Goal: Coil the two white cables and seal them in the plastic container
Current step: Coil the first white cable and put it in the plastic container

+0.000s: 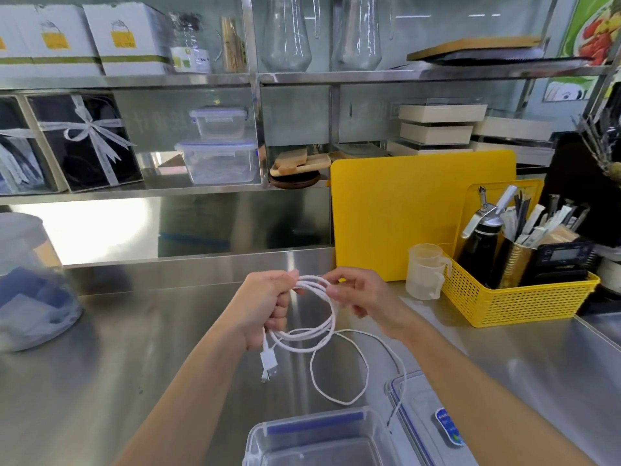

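My left hand (pixel 265 306) is closed around several loops of a white cable (pixel 319 334) held above the steel counter. Two white plugs (pixel 268 363) dangle below that fist. My right hand (pixel 361 295) pinches the top of the same coil with thumb and fingers. A loose length of the cable (pixel 364 368) trails down to the counter and over the clear lid (pixel 426 418) at the lower right. The open clear plastic container (pixel 319 438) with blue clips sits at the bottom centre, below both hands. I cannot tell whether this is one cable or two.
A yellow basket (pixel 514 301) with utensils, a scale and a dispenser stands at the right, with clear measuring cups (pixel 425 270) beside it and a yellow cutting board (pixel 403 210) behind. A large lidded jar (pixel 30 284) sits at the left. Shelves hold boxes and containers.
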Demonstrator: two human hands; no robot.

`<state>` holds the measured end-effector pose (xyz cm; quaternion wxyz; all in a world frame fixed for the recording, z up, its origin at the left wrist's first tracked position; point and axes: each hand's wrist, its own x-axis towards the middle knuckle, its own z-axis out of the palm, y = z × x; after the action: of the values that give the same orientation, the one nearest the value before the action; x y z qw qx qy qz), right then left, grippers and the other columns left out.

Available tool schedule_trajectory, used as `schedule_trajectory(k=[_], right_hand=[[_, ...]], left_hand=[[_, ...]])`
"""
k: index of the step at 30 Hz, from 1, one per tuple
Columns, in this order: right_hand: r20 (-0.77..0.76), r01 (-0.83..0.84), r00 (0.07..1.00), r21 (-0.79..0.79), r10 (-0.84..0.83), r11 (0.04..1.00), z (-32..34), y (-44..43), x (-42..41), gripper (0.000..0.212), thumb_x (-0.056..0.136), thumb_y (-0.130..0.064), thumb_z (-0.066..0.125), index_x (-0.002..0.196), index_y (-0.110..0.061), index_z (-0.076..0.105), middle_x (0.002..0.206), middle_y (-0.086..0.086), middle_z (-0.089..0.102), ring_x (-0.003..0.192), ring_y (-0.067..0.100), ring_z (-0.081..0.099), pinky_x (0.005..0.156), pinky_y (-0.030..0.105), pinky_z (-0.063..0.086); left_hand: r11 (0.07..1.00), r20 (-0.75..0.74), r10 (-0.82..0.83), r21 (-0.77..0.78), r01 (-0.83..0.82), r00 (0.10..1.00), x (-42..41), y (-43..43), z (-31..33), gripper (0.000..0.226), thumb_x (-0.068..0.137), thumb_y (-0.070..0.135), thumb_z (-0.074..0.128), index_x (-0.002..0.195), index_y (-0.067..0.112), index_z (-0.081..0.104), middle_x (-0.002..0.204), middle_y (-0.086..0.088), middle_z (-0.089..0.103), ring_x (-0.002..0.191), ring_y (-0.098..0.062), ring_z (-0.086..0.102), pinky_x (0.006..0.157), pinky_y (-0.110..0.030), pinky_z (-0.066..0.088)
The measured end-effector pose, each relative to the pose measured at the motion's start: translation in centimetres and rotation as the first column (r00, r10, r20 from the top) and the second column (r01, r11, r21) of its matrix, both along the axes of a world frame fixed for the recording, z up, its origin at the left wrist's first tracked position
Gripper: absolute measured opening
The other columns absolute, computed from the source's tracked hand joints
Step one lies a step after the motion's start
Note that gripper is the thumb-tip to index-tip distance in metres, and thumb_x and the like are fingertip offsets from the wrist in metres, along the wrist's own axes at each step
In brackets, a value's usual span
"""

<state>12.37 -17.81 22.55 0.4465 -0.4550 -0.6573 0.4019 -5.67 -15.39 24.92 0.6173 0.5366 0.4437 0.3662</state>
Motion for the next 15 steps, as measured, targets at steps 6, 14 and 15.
schedule_trajectory(k=[6, 14, 15], right_hand=[[0.494, 0.088, 0.865, 0.018, -0.085, 0.996, -0.9, 0.1, -2.0, 0.023, 0.096, -0.037, 0.037, 0.084, -0.020, 0.048, 0.073, 0.002, 0.054, 0.067, 0.019, 0.050, 0.063, 0.040, 0.042], [0.357, 0.111, 0.931, -0.087, -0.073, 0.990, -0.1, 0.1, -1.5, 0.023, 0.096, -0.019, 0.041, 0.079, -0.011, 0.054, 0.060, 0.000, 0.050, 0.053, 0.012, 0.043, 0.054, 0.026, 0.039], [0.372, 0.109, 0.926, -0.087, -0.069, 0.990, -0.1, 0.2, -1.4, 0.023, 0.096, -0.019, 0.041, 0.078, -0.012, 0.053, 0.060, 0.000, 0.049, 0.052, 0.011, 0.043, 0.053, 0.025, 0.039]], left_hand=[[0.992, -0.088, 0.124, 0.008, -0.124, 0.988, 1.0, -0.1, -1.5, 0.035, 0.098, 0.030, 0.043, 0.075, 0.008, 0.057, 0.045, 0.005, 0.028, 0.039, -0.007, 0.022, 0.033, -0.018, 0.023], [0.936, -0.536, 0.113, 0.339, 0.091, 0.837, -0.4, 1.2, -0.3, 0.050, 0.092, 0.036, 0.052, 0.053, 0.005, 0.059, 0.056, -0.015, 0.063, 0.053, -0.027, 0.055, 0.066, -0.044, 0.051], [0.919, -0.607, 0.149, 0.376, 0.117, 0.780, -0.5, 1.2, -0.1, 0.051, 0.092, 0.039, 0.052, 0.055, 0.003, 0.060, 0.058, -0.015, 0.066, 0.055, -0.027, 0.060, 0.068, -0.040, 0.053]])
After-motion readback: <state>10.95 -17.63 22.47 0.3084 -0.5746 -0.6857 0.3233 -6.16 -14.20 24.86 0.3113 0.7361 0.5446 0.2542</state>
